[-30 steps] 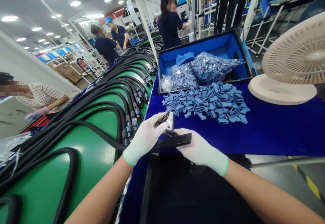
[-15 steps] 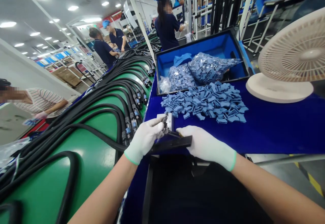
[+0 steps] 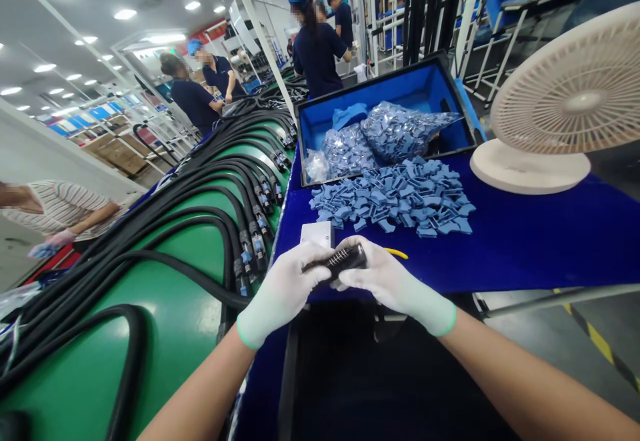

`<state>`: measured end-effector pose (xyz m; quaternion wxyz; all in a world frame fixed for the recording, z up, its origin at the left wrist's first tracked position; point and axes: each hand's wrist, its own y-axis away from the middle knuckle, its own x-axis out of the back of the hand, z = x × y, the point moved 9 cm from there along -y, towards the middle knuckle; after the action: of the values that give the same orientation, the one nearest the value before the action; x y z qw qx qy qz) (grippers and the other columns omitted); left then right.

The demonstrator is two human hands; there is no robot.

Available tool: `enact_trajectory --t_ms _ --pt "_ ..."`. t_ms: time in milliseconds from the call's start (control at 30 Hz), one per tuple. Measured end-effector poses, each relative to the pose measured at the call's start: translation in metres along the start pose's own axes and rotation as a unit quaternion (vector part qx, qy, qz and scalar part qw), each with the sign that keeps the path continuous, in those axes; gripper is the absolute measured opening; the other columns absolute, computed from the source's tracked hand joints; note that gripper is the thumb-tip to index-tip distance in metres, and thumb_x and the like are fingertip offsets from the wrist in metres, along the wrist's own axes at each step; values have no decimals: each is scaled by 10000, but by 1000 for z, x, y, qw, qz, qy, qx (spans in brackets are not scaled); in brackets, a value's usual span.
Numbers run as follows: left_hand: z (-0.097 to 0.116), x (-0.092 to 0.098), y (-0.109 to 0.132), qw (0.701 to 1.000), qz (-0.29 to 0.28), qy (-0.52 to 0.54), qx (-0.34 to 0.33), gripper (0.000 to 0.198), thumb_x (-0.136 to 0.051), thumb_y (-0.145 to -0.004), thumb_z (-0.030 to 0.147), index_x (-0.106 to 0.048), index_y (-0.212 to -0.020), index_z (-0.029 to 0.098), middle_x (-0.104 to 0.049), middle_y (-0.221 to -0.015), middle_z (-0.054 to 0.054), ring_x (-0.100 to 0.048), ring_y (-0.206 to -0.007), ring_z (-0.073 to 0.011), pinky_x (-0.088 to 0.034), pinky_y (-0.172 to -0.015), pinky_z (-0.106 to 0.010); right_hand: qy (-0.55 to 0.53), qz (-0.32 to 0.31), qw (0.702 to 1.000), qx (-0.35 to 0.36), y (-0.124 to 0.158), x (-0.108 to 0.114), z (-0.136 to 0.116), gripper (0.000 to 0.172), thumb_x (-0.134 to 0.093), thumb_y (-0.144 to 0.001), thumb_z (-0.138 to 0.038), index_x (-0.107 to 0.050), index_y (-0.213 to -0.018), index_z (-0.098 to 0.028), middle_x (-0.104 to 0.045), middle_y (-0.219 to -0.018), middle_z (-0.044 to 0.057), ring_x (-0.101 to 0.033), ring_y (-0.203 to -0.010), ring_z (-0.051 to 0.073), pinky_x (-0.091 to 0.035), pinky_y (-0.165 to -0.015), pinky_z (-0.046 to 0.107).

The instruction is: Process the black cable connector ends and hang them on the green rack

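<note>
Both my gloved hands are closed around a black hose end fitting (image 3: 345, 261) with a metal coil spring showing along its side. My left hand (image 3: 287, 284) grips its left part, where a black hose (image 3: 200, 271) runs in from the left. Around the right end of the fitting my right hand (image 3: 395, 281) is wrapped, with the fingertips partly hidden. Just past the hands stands a small white block (image 3: 316, 233). A thin yellow curved piece (image 3: 397, 253) lies on the blue table beside my right hand; the rest of it is hidden.
Blue plastic clips (image 3: 395, 197) lie heaped beyond the hands, before a blue bin (image 3: 417, 97) holding bagged clips. A fan (image 3: 530, 167) stands right. Many black hoses with fittings (image 3: 257, 241) cover the green table (image 3: 200, 334) at left. Several people work farther off.
My right hand has shifted and now wraps the fitting's end, which sits turned between both hands. The yellow piece now shows on the table. The whole view has swung slightly right.
</note>
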<state>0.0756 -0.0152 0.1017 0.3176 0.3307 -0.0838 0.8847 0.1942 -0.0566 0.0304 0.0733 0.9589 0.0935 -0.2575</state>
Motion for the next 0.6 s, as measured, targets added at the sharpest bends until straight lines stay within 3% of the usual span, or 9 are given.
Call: enact_trajectory --t_ms 133,233,367,400,533,600 --pt "8 -9 7 998 15 -58 -31 261 -600 -918 184 -762 -1111 249 -716 -1147 -53 -645 -1113 -261 -490 -1055 -389 -5 8 1000 -27 1 -4 -1 519 -739 -652 -68 -505 -1099 -194 -692 -847 -36 -732 -738 176 -592 -785 359" --pt "9 -15 12 993 31 -93 -60 260 -550 -967 188 -746 -1135 222 -683 -1101 -81 -636 -1052 -247 -511 -956 -369 -6 -1 999 -50 4 -8 -2 571 -745 -618 -52 -496 -1111 -197 -689 -823 -44 -738 -713 195 -599 -763 369" --pt "4 -22 13 991 4 -97 -94 291 -564 -973 213 -734 -1209 233 -670 -1080 -82 -629 -1003 -240 -509 -918 -382 -5 -13 998 -55 11 -8 4 527 -756 -602 -65 -517 -1054 -193 -695 -780 -34 -733 -696 212 -596 -753 382" --pt "-3 -23 10 995 -5 -65 -76 364 -622 -936 209 -695 -1291 248 -673 -1078 -67 -636 -990 -235 -514 -920 -381 5 -6 999 -45 12 -6 6 501 -758 -602 -64 -533 -1031 -193 -697 -792 -29 -724 -710 205 -589 -748 370" --pt "-35 -23 -7 997 -21 61 48 991 -799 -692 149 -380 -1583 263 -672 -1037 -17 -657 -878 -203 -541 -827 -332 60 39 997 14 14 4 10 402 -756 -596 -34 -581 -917 -201 -677 -817 -36 -652 -756 163 -539 -709 307" --pt "-36 -25 -11 995 -32 65 65 1040 -815 -635 136 -391 -1578 250 -680 -1024 -15 -664 -863 -205 -539 -809 -323 63 43 997 18 13 6 11 404 -757 -589 -25 -589 -909 -206 -674 -808 -38 -637 -760 163 -532 -704 305"
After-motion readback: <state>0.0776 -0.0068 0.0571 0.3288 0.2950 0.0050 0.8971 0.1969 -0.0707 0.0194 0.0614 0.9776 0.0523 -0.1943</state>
